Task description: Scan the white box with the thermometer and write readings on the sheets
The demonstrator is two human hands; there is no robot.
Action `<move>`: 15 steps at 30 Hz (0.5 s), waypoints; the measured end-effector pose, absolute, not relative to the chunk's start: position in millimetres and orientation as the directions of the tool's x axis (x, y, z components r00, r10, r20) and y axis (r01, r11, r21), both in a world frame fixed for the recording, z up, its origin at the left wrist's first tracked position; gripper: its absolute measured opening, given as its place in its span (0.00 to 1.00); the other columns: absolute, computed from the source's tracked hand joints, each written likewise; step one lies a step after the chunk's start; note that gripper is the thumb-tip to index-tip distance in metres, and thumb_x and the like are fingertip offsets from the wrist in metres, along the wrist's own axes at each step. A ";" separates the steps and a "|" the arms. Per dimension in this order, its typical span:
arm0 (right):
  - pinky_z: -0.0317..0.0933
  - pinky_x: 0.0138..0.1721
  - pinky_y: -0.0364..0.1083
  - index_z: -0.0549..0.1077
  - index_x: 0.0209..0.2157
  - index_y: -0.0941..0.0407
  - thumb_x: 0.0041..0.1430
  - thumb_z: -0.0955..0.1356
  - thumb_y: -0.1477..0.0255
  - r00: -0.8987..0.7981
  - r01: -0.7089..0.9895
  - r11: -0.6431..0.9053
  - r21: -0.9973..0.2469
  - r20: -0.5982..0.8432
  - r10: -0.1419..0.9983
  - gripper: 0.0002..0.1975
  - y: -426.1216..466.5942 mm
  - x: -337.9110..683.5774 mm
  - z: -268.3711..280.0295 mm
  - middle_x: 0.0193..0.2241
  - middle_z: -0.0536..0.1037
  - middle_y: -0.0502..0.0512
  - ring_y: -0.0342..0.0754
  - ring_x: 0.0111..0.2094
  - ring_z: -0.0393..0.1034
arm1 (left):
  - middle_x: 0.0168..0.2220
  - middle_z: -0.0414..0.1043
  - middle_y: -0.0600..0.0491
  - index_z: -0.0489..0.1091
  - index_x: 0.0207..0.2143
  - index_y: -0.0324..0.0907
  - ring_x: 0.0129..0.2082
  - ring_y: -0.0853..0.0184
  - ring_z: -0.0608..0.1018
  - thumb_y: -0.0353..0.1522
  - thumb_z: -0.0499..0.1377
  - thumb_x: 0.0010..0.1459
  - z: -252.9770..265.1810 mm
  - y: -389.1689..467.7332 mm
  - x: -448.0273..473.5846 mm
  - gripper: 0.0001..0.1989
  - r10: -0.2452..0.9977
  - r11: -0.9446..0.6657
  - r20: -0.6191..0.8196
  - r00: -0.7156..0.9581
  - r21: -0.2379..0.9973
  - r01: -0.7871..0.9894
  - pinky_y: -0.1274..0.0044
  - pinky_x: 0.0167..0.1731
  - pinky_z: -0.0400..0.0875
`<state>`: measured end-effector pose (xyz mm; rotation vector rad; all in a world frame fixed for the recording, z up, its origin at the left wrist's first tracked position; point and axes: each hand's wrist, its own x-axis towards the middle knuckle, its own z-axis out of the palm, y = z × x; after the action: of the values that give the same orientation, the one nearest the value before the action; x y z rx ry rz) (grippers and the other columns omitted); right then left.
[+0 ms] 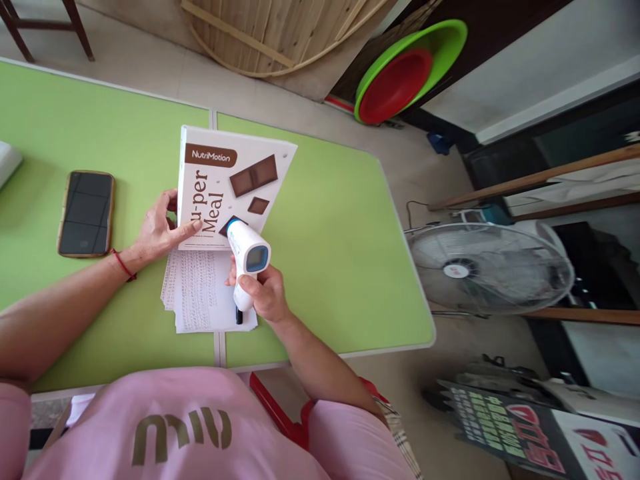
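My left hand [167, 227] grips the lower left side of a white box [255, 157] marked "NutriMotion", with pictures of chocolate pieces; its thumb lies across the front. The box is held up and tilted over the table. In my right hand [267, 290] is a white infrared thermometer [245, 253], grasped by its handle. Its blue-rimmed nose points at the lower part of the box front, and the small screen faces me; any reading is unclear. Below the box lie handwritten paper sheets [197, 293], with a black pen [239, 315] partly hidden behind the thermometer handle.
A smartphone [87, 213] in a brown-edged case lies left on the green table [320, 280]. Part of a white object [7, 162] shows at the left edge. Beyond the table's right end stands a fan [493, 268]; green and red basins [395, 87] lean at the back.
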<state>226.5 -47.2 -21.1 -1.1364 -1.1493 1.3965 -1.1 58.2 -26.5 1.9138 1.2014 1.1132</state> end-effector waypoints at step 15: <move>0.61 0.26 0.46 0.71 0.31 0.54 0.47 0.74 0.53 -0.102 -0.038 -0.085 -0.996 -0.081 0.991 0.20 -43.5 226.3 -26.3 0.25 0.68 0.48 0.43 0.25 0.62 | 0.43 0.74 0.42 0.63 0.57 0.38 0.27 0.66 0.75 0.58 0.67 0.46 -21.7 64.9 -14.0 0.45 0.921 -0.322 0.191 0.340 0.865 0.386 0.76 0.21 0.69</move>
<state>226.3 -43.5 -26.3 -1.1892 -1.2107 1.3649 -14.0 64.9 -21.7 1.8690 1.1487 0.9209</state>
